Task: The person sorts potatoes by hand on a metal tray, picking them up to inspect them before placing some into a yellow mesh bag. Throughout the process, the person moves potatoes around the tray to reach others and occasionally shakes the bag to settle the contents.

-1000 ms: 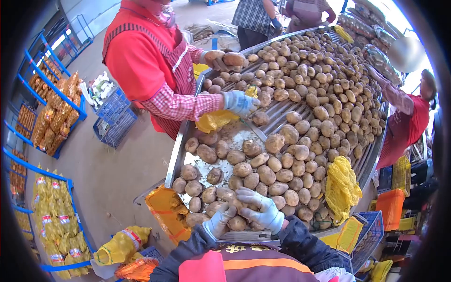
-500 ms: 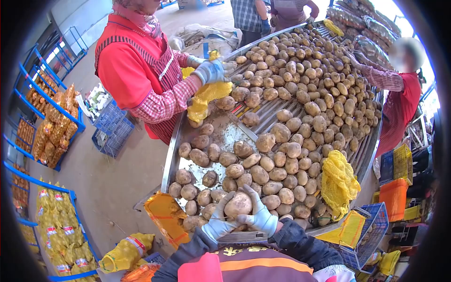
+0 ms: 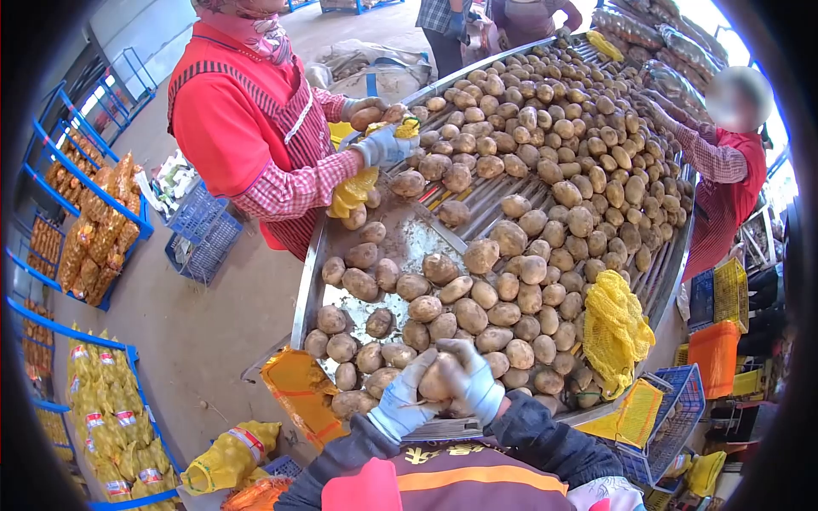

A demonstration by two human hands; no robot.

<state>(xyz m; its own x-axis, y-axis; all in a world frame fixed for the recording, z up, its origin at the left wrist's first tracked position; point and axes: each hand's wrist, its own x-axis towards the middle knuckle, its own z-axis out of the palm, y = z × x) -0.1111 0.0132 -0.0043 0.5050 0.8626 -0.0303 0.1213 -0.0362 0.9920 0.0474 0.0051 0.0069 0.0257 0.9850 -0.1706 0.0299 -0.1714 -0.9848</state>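
Note:
A large, dirt-marked potato (image 3: 433, 380) is held close to the front edge of the sorting table, between my two gloved hands. My left hand (image 3: 404, 402) is wrapped round its left side. My right hand (image 3: 475, 387) lies against its right side, fingers curled over the top and partly smeared by motion. Loose potatoes (image 3: 470, 316) surround both hands on the metal table (image 3: 409, 238). To the right, a crumpled yellow mesh bag (image 3: 615, 328) rests on the potatoes.
Across the left corner, a person in red (image 3: 234, 128) handles potatoes and a yellow mesh bag (image 3: 352, 194). Another person (image 3: 731, 170) reaches in from the right. An orange-yellow chute (image 3: 298, 387) hangs at the near left corner. Crates (image 3: 673, 417) stand at right, filled sacks (image 3: 234, 456) at left.
My right hand has shifted up over the potato, covering more of it. The person across has lowered the mesh bag and now has potatoes in hand.

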